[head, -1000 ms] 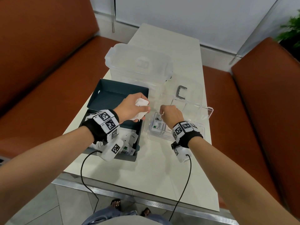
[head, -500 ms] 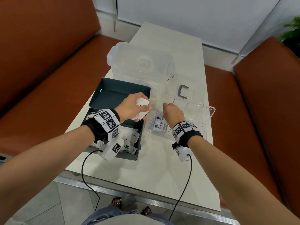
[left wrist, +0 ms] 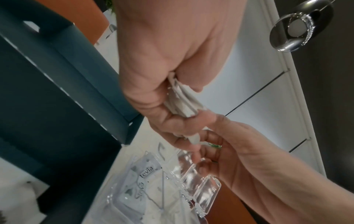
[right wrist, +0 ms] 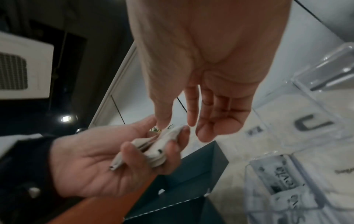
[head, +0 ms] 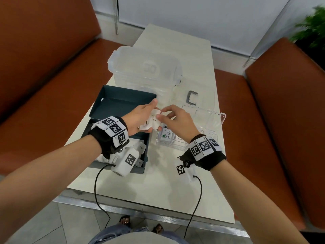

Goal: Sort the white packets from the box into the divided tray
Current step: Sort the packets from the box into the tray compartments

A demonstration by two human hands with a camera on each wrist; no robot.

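Since half a second earlier, right hand [head: 177, 124] had lifted off the tray and come across to meet left hand [head: 140, 120] above the gap between box and tray.

Box [head: 121, 103] was dark teal card, rectangular, lid flap standing open at the far side; loose white paper packets [head: 140, 148] lay in its near end. Tray [head: 211, 120] was clear hard plastic, divided by thin walls, with a hinged clear lid open behind it. One compartment held a flat packet printed "Stevia" [head: 167, 135].

Left hand gripped a small stack of packets [head: 150, 123], fingers curled under and thumb on top; the sachets were thin, flat and slightly crumpled, with small dark print. Right hand was partly open, thumb and forefinger tips closing on the stack's top edge in a pinch, other fingers loosely bent.

The stack sat between both hands, off the table [head: 158, 182], just left of the tray and above the box's right wall.

Behind stood a big frosted plastic tub [head: 146, 71]; a grey U-shaped clip [head: 191, 98] lay beside it.
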